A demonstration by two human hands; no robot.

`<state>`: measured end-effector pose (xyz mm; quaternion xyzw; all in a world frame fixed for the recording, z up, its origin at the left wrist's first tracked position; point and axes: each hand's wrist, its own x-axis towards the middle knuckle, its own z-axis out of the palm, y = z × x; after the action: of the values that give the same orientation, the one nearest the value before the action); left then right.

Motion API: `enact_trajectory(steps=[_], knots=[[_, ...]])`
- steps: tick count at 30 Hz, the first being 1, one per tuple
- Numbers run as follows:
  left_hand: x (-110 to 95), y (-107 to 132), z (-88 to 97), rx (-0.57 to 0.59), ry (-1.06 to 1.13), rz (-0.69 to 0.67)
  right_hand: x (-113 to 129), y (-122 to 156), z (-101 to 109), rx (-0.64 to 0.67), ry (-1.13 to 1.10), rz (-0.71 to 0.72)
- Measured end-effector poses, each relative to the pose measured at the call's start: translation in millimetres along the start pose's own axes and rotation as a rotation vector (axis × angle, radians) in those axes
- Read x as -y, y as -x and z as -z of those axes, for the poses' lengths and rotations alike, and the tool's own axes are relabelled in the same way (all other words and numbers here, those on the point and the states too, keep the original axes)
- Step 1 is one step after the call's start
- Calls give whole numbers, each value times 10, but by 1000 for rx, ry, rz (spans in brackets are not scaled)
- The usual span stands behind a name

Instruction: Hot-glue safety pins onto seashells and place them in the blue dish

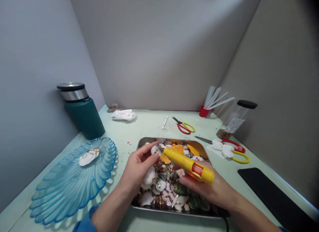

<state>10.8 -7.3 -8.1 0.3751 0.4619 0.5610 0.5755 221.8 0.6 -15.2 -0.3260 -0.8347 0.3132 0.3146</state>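
Observation:
My right hand [206, 185] grips a yellow hot glue gun [183, 162], its metal nozzle pointing up and left. A small red light glows on the gun's side. Between the thumb and fingers of my left hand [139, 164] is a small white ribbed seashell [154, 150], close to the nozzle tip. Both hands are above a metal tray [149, 209] heaped with seashells of many kinds. Orange shells [177, 149] lie toward the tray's back, and a white shell with purple-red streaks [168, 193] lies toward its front.
At left stand a blue shell-shaped glass dish [72, 178] holding a shell [87, 158] and a green bottle [86, 119]. Two scissors [184, 128], white glue sticks [211, 97] in a red cup [204, 111], a clear jar [235, 120] and a black phone-like slab [271, 195] are beyond and right.

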Motion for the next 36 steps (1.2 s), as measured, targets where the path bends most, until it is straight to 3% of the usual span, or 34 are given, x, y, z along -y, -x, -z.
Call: enact_trajectory(steps=[10, 17, 26, 36], knots=[[34, -16, 9, 41, 63, -96, 28, -29, 29, -63, -111, 4], [69, -38, 47, 110, 80, -88, -26, -20, 20, -72, -147, 35], [31, -28, 33, 99, 145, -84, 6, -19, 32, -76, -126, 59], [28, -22, 37, 97, 145, -77, 48, -15, 63, -4, -190, -106]])
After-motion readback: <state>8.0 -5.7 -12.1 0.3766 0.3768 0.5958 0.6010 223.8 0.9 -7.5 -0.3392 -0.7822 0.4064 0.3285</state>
